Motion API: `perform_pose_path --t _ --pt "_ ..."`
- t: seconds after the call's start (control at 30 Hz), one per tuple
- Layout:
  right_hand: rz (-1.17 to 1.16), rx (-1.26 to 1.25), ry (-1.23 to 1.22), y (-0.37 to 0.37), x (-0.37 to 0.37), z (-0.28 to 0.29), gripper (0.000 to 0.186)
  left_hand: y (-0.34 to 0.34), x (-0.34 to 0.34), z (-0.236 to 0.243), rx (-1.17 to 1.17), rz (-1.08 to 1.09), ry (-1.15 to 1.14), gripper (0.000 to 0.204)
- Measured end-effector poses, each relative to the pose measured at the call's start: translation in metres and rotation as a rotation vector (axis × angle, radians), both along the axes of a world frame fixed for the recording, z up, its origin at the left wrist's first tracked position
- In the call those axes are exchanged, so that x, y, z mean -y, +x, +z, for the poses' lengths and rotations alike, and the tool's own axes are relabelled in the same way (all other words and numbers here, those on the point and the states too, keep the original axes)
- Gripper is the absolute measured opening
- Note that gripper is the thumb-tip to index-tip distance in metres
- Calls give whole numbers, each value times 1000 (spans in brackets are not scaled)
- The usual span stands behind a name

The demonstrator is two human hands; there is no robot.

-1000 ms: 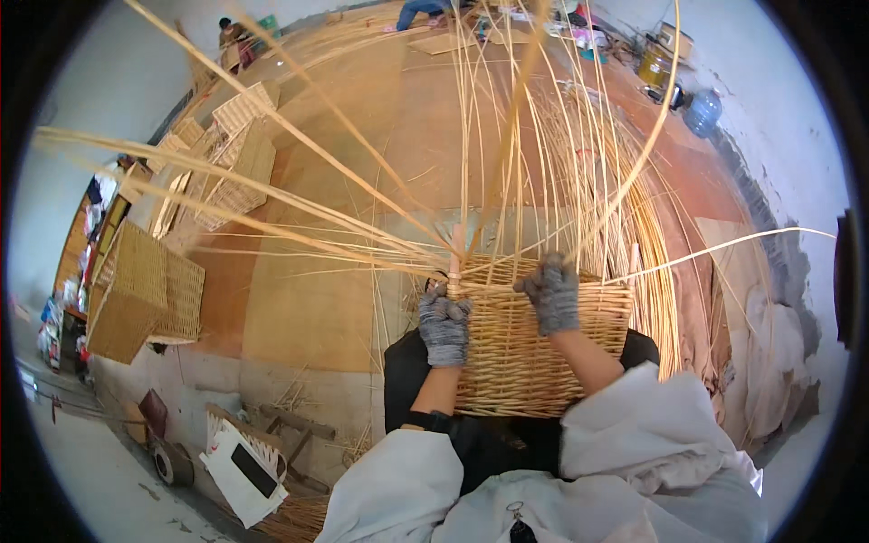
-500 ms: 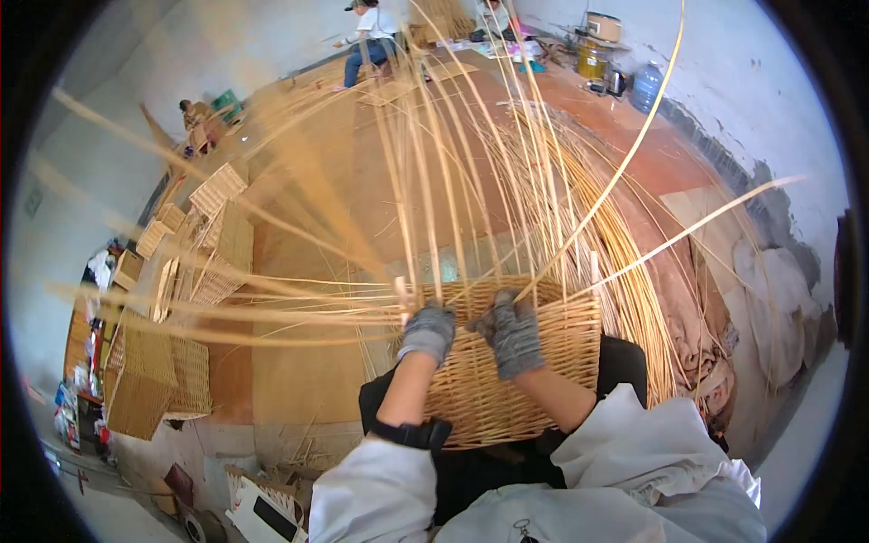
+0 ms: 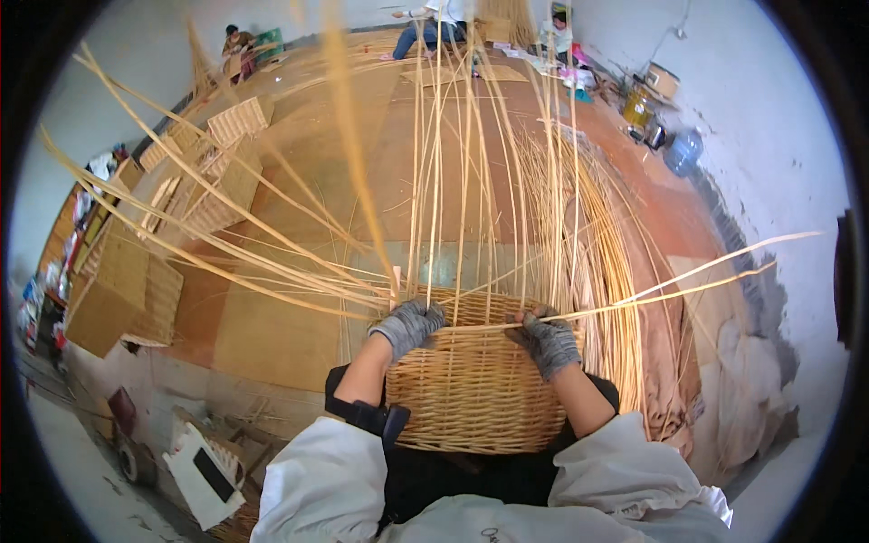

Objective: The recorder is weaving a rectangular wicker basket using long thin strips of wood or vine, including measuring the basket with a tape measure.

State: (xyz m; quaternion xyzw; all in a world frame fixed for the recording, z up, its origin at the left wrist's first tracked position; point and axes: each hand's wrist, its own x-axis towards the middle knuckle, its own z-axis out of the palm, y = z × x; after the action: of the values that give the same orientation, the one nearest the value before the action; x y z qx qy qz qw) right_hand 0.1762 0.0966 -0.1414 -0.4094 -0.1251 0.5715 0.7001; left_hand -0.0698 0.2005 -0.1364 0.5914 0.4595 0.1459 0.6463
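Observation:
A woven wicker basket (image 3: 475, 394) rests on my lap, with long willow rods (image 3: 463, 208) standing up from its rim and fanning out. At its upper left, my left hand (image 3: 409, 328), in a grey glove with bare fingertips, is closed round rods at the rim. My right hand (image 3: 545, 342), gloved the same way, pinches a willow rod (image 3: 652, 299) at the right part of the rim. That rod runs along the basket's edge between my hands and sticks out to the right. The left fingertips are partly hidden behind the rods.
Finished-looking wicker baskets (image 3: 149, 294) stand at the left. A long bundle of willow rods (image 3: 615, 235) lies on the floor at the right. Other people (image 3: 434, 32) sit at the far side. A blue water bottle (image 3: 683, 152) stands by the right wall.
My hands have moved apart, the right one shifting right along the rim. A rod now lies across the basket's edge between them. The view has turned, and the left-hand rods swing higher.

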Motion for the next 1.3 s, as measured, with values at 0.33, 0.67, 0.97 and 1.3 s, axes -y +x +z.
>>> perform_pose_path --t 0.33,0.67,0.97,1.3 --pt "876 631 -287 -25 -120 100 36 -12 3 -31 -209 81 360 24" --pt "14 1205 -46 -63 -156 53 62 4 -15 -23 -421 139 182 37" --pt "-237 692 313 -50 -18 15 15 47 -30 25 -791 -273 339 68" --pt "-176 183 45 60 31 8 15 112 -16 19 -600 -562 348 70"
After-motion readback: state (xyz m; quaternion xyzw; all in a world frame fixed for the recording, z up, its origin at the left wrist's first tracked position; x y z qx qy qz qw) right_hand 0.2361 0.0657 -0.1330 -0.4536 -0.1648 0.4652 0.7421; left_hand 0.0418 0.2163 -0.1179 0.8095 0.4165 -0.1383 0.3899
